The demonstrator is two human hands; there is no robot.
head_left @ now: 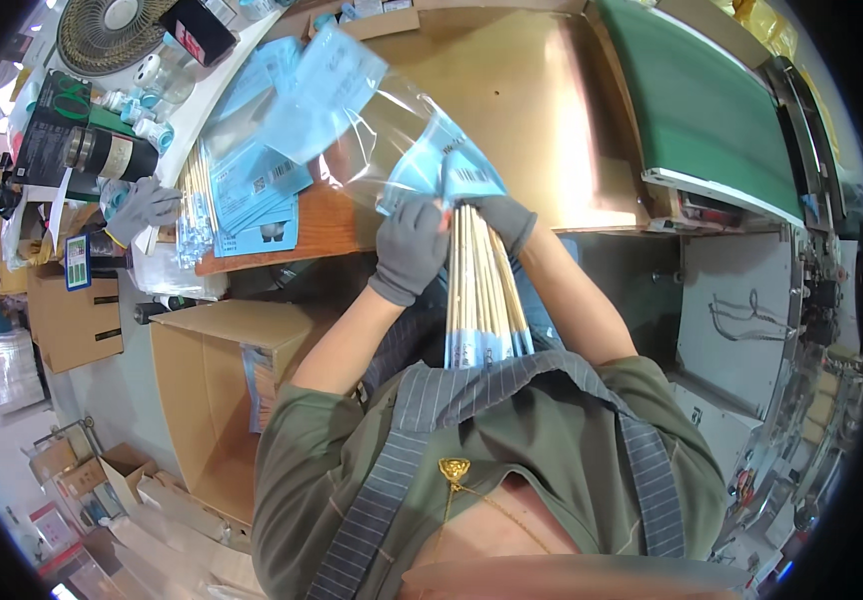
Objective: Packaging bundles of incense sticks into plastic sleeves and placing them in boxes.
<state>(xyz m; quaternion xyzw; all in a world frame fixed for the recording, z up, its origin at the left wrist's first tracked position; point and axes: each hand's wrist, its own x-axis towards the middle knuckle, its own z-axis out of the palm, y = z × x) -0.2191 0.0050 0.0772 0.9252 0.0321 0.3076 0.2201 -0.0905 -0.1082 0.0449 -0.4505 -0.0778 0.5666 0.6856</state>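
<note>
A bundle of thin pale wooden sticks (479, 275) with blue-printed wrapping points down toward my apron. At its upper end my right hand (508, 222), in a grey glove, is closed round it, some fingers hidden behind the sticks. My left hand (412, 252), also gloved in grey with a bare fingertip showing, is closed at the edge of a clear plastic bag (377, 140) beside the bundle. The bag spreads away over the table, with blue printed panels. How far the bundle's top sits within the bag I cannot tell.
Blue printed packs (257, 185) lie piled at the table's left, beside more sticks. A spare grey glove (144, 210), a black flask (112, 153), a phone (199, 32) and a fan (112, 30) are further left. An open cardboard box (207, 390) stands below; a green-topped surface (702, 110) lies right.
</note>
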